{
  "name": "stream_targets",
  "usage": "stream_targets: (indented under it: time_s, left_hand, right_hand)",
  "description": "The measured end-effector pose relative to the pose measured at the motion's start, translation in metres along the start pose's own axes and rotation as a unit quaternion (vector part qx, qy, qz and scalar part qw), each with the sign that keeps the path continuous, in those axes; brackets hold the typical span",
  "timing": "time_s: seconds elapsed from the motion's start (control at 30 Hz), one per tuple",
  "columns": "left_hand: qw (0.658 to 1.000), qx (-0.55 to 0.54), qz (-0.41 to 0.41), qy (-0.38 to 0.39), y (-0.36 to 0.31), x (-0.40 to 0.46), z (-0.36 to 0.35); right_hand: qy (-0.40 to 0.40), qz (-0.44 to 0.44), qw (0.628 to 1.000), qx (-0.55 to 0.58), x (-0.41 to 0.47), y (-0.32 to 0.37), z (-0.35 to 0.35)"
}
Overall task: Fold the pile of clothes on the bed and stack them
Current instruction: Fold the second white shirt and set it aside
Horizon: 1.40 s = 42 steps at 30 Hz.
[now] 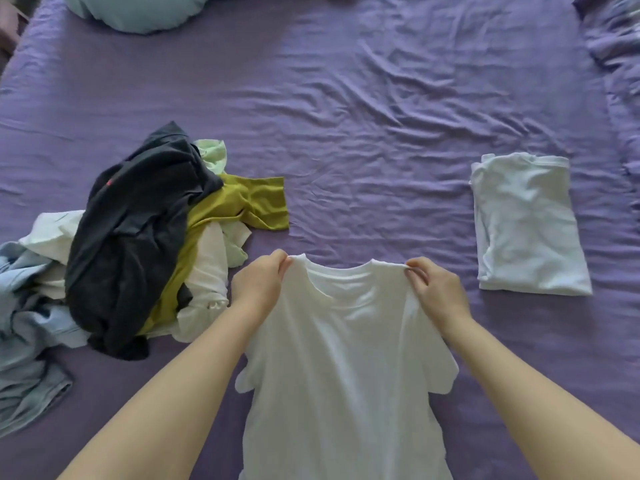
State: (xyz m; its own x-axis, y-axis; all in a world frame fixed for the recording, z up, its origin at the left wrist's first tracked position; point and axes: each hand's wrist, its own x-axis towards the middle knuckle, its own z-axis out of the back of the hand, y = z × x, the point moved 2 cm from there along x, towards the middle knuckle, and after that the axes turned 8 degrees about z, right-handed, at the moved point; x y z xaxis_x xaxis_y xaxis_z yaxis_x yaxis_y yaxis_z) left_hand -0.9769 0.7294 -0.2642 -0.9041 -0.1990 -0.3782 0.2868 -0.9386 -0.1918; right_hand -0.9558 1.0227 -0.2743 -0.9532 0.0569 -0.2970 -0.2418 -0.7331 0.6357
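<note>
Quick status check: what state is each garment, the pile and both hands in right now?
White T-shirt: unfolded, held up by its shoulders.
Left hand: pinches the left shoulder.
Right hand: pinches the right shoulder.
Folded white garment: folded, lying flat on the purple sheet.
Clothes pile: unfolded, crumpled heap.

Left grip and right grip pinched (both arms outstretched).

white tee: soft matt cloth | sheet: wrinkled matt fabric | olive top: slight sheen
</note>
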Motion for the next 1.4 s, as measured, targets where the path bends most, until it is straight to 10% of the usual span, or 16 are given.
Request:
stream_targets:
  time_s: [0.57,0.9,1.2,1.4]
  left_hand:
    - [0.988,0.071,-0.117,-0.074,-0.044,0.084,-0.007]
    - [0.927,0.159,-0.319,0.117,-0.12,0.016,-0.1]
    - [0.921,0.255,-0.26,0.135,-0.154,0.042,-0.099]
    - [0.933,0.263,-0.207,0.135,-0.169,0.044,-0.098]
  right_hand:
    - [-0.008,-0.069,0.998,0.007,0.096,-0.009,0.017]
    - [0.045,-0.119,0.992,0.02,0.042,-0.059,0.017]
    - [0.06,-0.061,0.995,0.059,0.041,-0.066,0.057]
    - [-0.067,-0.08,0.994,0.017,0.043,-0.084,0.068]
